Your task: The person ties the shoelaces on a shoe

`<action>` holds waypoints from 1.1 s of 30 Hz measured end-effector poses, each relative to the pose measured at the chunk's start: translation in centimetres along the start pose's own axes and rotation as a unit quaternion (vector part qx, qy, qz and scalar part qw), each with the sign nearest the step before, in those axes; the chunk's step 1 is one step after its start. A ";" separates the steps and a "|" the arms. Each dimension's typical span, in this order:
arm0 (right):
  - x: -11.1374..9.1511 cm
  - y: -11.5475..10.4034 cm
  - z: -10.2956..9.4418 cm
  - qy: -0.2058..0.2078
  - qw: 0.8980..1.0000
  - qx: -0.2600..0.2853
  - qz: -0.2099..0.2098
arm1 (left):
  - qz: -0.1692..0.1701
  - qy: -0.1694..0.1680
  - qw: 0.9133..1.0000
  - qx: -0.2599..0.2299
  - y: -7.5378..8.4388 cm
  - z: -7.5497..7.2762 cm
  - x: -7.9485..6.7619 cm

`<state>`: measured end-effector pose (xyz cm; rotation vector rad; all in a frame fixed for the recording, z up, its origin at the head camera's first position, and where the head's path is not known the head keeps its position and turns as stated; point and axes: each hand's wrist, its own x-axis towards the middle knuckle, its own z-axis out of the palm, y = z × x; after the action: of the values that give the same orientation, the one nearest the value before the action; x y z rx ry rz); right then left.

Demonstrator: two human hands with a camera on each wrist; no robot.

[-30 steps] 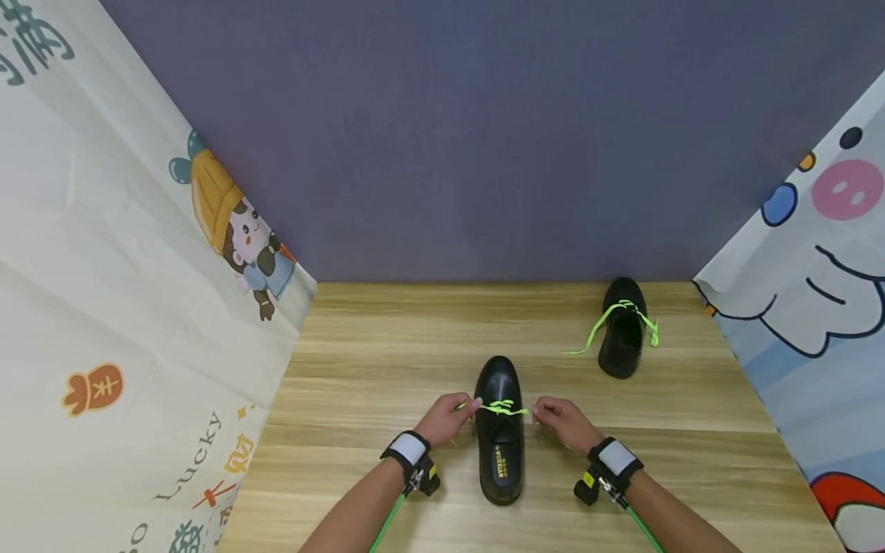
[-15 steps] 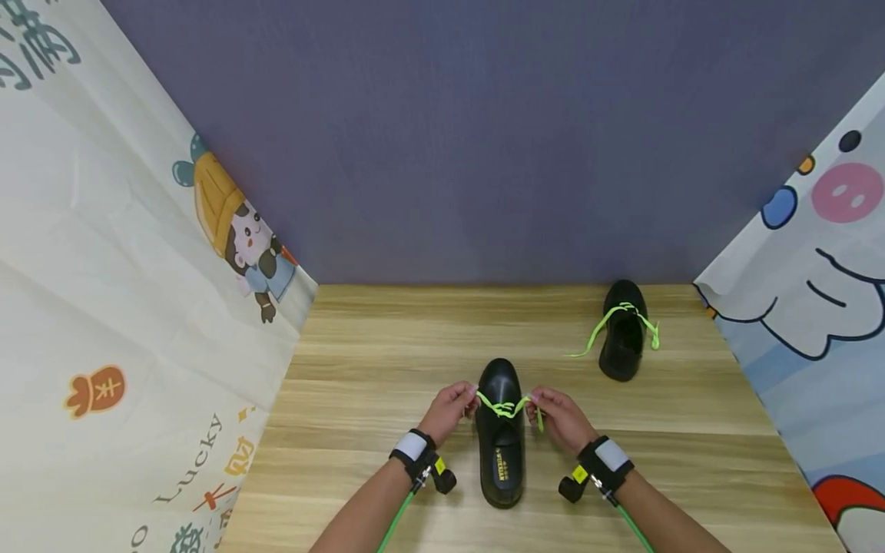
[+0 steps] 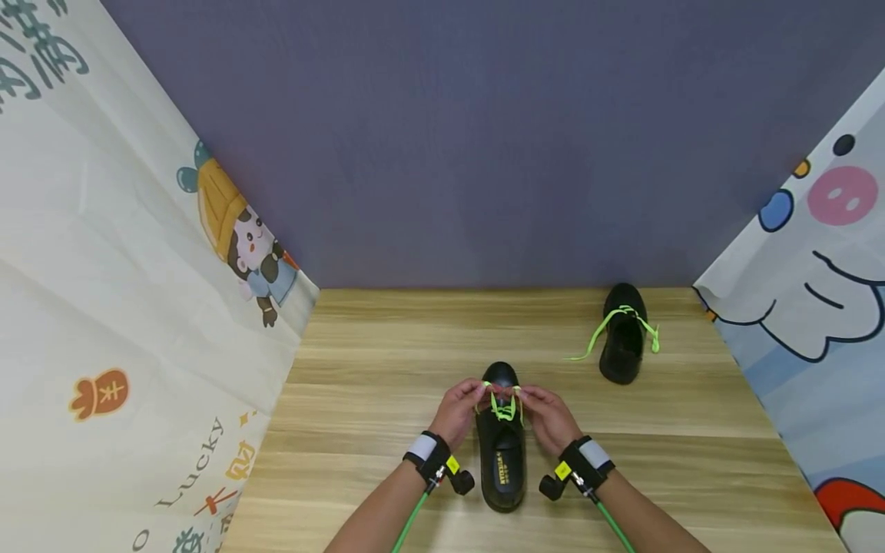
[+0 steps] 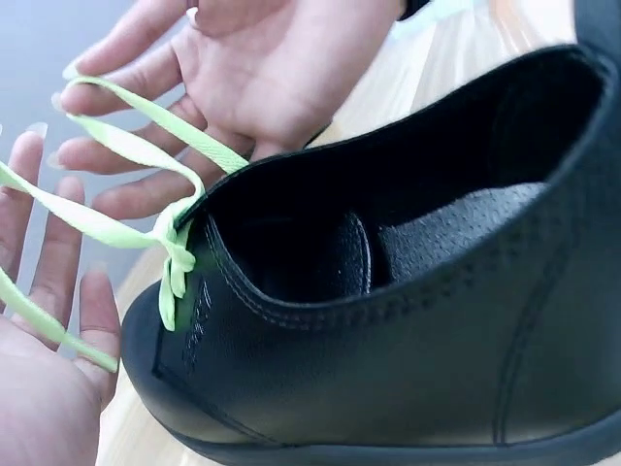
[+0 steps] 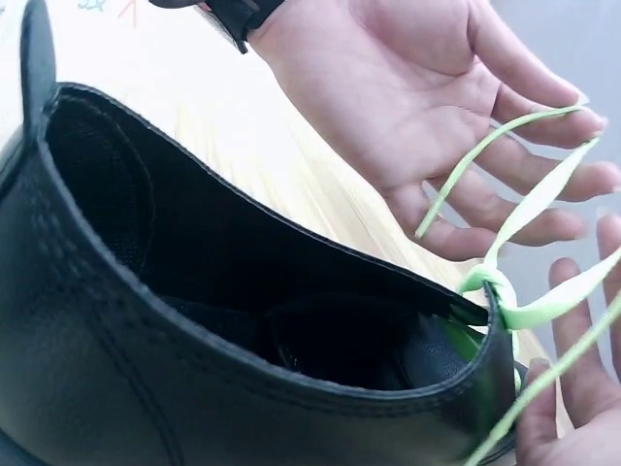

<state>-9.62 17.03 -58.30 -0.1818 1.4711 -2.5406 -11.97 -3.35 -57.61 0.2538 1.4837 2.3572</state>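
A black leather lace-up shoe stands on the floor, toe pointing away from me. Its bright yellow-green shoelace rises in two strands from the eyelets. My left hand pinches one strand over the shoe's left side. Opposite it, my right hand pinches the other strand, and the fingertips of both hands come close together above the toe. In the left wrist view, a lace strand runs taut toward the left hand. The right wrist view shows the lace crossed at the shoe's tongue.
A second black shoe with an untied green lace stands farther back on the right. The wood-patterned surface meets a dark blue-grey panel behind. Printed white cloths hang at the left and right.
Both hands have moved inward and slightly forward, from either side of the shoe to over its toe. The two lace strands have gone from stretched sideways to raised and near each other.
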 end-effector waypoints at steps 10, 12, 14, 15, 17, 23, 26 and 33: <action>0.2 0.1 0.6 0.040 0.999 0.013 0.023 | -0.016 0.034 0.999 -0.019 -0.4 0.5 0.1; 0.2 0.1 0.7 0.045 0.999 0.010 0.024 | -0.016 0.040 0.999 -0.018 -0.5 0.5 0.1; 0.3 0.2 0.8 0.044 0.999 0.014 0.020 | -0.018 0.045 0.999 -0.022 -0.7 0.6 0.2; 0.3 0.3 0.8 0.041 0.999 0.019 0.017 | -0.017 0.048 0.998 -0.023 -0.8 0.6 0.2; 0.4 0.4 0.8 0.031 0.999 0.030 0.006 | -0.020 0.053 0.998 -0.023 -1.0 0.6 0.3; 0.6 0.8 0.8 0.019 0.999 0.050 -0.011 | -0.023 0.063 0.997 -0.029 -1.3 0.6 0.3; 0.7 0.9 0.9 0.036 0.998 0.045 -0.003 | -0.017 0.058 0.998 -0.035 -1.5 0.7 0.3; 0.9 1.2 1.0 0.060 0.998 0.018 0.000 | -0.013 0.059 0.998 -0.033 -1.7 1.0 0.5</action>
<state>-10.22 15.43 -58.84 -0.0245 1.4641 -2.6185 -11.76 -1.65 -58.71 0.0806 1.4489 2.4322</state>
